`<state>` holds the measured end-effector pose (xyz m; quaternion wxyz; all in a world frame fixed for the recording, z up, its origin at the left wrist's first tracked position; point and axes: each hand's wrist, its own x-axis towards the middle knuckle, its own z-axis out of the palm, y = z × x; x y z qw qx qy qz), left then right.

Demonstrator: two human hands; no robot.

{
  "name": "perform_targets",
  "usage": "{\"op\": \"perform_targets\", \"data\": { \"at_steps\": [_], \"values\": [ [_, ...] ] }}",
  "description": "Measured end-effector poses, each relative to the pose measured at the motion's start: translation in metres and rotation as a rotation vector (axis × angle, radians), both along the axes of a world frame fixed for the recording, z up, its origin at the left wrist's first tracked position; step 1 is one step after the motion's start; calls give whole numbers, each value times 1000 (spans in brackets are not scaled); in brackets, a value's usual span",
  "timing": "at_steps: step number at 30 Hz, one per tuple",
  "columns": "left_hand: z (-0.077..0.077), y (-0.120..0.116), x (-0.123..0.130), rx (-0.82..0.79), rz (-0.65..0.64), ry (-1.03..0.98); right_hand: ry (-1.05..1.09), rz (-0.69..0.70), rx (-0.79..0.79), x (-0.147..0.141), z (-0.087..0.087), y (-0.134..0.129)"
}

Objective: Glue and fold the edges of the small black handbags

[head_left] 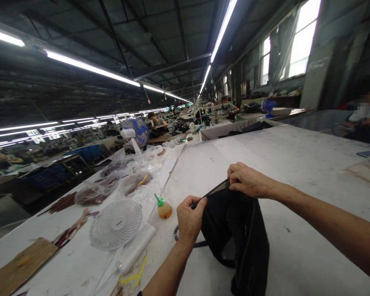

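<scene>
A black fabric bag (249,234) hangs between my two hands above the white table (299,164). My left hand (189,218) pinches the left end of its upper edge between thumb and fingers. At the right end of that edge, the fingers of my right hand (246,180) are closed on the cloth. A strip of lighter lining shows along the edge between the hands. Below my left hand, a dark loop like a strap or cord (200,244) sticks out to the left. The bag's lower part runs out of view at the bottom.
Left of my left hand stands a small bottle with a green nozzle and amber liquid (164,210). Nearby are a white fan (116,225), plastic bags (95,191) and a brown board (21,265). A blue fan (138,131) and co-workers are further back; another person sits far right.
</scene>
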<state>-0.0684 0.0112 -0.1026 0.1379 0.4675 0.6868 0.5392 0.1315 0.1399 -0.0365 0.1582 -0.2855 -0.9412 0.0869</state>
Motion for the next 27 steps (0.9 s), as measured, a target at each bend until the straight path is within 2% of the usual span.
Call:
{"op": "perform_targets", "data": {
  "at_steps": [15, 18, 22, 24, 27],
  "values": [
    [4, -9, 4, 1, -67, 89, 37, -144, -2, -11, -5, 0],
    [18, -5, 0, -48, -183, 136, 35, -167, 6, -13, -5, -2],
    [48, 11, -1, -279, -374, 303, 43, -181, 29, -16, -6, -7],
    [59, 20, 3, -275, -402, 406, 46, -178, 32, -15, -5, -9],
    [65, 25, 11, -202, -396, 509, 39, -129, 15, -6, -2, -10]
  ]
}}
